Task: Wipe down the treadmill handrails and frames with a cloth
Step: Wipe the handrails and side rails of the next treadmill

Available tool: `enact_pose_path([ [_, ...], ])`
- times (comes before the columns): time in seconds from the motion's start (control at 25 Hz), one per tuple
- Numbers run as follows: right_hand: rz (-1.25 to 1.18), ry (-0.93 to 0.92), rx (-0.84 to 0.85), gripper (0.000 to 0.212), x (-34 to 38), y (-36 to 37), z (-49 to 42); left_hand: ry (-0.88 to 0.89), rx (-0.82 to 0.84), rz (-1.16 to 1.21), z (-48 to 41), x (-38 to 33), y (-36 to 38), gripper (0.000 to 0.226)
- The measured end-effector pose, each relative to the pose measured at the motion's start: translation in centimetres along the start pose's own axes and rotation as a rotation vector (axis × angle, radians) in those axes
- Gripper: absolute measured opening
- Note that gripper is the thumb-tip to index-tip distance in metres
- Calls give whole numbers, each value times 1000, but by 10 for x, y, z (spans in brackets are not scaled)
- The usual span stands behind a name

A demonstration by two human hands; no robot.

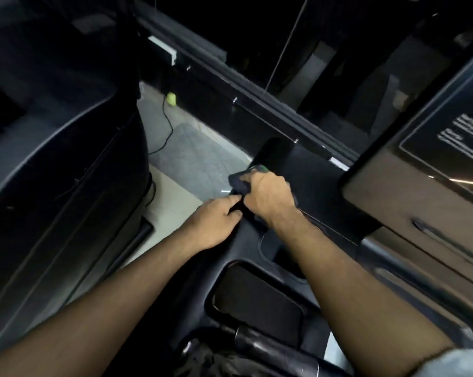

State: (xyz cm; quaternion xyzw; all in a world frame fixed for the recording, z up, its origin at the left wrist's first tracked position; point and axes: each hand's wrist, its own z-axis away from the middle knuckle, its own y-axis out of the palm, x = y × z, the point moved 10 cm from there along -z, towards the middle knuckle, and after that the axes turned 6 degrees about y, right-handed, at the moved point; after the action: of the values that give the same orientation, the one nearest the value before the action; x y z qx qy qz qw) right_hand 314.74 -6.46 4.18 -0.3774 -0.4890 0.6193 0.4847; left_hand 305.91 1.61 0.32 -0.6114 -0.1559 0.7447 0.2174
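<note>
Fingers of the right hand [269, 195] clutch the cloth [238, 183] on the treadmill frame [311, 180]; left hand [216, 227] fingers rest loosely alongside.

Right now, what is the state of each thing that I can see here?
cloth: bunched, pressed on the treadmill frame under the right hand.
right hand: grips the cloth.
left hand: rests on the frame edge, index finger straight.
green ball: lying on the floor beside a cable.
</note>
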Motion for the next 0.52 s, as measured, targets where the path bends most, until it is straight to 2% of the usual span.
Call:
enact_pose_path([
  [0.08, -207, 69, 26, 35, -10, -13, 26, 19, -59, 48, 16, -2, -10, 48],
  [0.16, -329, 133, 79, 28, -27, -17, 55, 37, -42, 78, 33, -8, -9, 52],
  [0.24, -415, 187, 99, 37, -49, -21, 90, 85, 22, 58, 50, -25, 2, 55],
  [0.36, -642, 247, -47, 56, -101, -41, 148, 181, 115, -34, 67, -66, 33, 65],
  [0.44, -939, 378, -139, 56, -153, -46, 189, 262, 197, -54, 75, -106, 66, 69],
  [0.52, -1394, 551, -167, 40, -207, -35, 234, 337, 290, -73, 89, -152, 106, 73],
])
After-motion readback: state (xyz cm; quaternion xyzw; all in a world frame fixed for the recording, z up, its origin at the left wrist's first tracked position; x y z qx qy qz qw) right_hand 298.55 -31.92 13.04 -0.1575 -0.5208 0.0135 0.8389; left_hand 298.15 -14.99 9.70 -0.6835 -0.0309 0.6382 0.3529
